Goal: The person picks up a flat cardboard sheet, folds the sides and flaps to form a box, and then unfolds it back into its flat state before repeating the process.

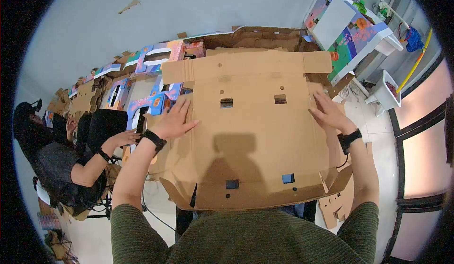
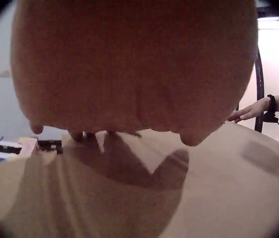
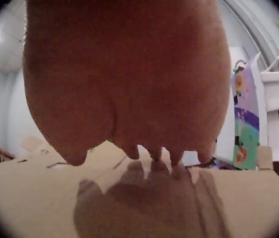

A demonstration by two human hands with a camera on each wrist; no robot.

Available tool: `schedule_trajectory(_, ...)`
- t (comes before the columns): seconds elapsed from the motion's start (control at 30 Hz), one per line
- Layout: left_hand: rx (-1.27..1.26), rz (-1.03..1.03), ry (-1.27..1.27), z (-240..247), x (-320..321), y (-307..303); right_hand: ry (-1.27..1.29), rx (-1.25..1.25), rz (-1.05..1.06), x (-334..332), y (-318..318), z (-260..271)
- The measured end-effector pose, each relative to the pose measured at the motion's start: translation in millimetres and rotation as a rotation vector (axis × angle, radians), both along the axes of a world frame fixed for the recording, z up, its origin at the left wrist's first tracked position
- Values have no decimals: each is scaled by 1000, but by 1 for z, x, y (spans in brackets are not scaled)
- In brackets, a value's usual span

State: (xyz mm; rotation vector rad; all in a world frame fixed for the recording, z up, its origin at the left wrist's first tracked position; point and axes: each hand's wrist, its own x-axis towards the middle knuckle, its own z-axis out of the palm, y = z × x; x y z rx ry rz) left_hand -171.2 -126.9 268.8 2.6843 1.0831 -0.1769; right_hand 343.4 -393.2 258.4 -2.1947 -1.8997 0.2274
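Two hands (image 1: 176,120), fingers spread, on one carton (image 1: 250,141).
Four square holes; two black wristbands (image 1: 155,141).

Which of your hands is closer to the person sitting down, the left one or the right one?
Left. The left hand is at the left side of the cardboard, toward the seated person. The right hand is across at the other side, farther away.

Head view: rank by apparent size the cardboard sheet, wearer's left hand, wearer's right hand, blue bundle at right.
1. Cardboard sheet
2. Left hand and right hand: too alike to rank
3. Blue bundle
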Motion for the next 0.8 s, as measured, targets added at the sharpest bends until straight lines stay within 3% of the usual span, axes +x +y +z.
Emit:
schedule_trajectory(0.1,35,-73,-3,30,-8,0,-36,-72,40,-5,-18,47)
schedule_trajectory(0.2,-155,-202,42,86,-23,-20,79,-199,34,-32,-59,113)
schedule_trajectory(0.3,-338,-390,-67,112,-47,-63,193,-278,21,-71,-107,151)
schedule_trajectory(0.37,-372,-541,-24,125,-60,-98,262,-337,79,-100,-137,158)
schedule_trajectory(0.47,-375,-570,93,147,-73,-160,473,-464,191,-141,-167,151)
schedule_trajectory(0.57,-225,-634,133,111,-100,-196,369,-652,57,-169,-193,142)
schedule_trajectory(0.67,12,-580,27,79,-109,-215,196,-550,115,-164,-220,95)
schedule_trajectory(0.8,50,-497,-33,90,-104,-218,148,-333,146,-181,-205,118)
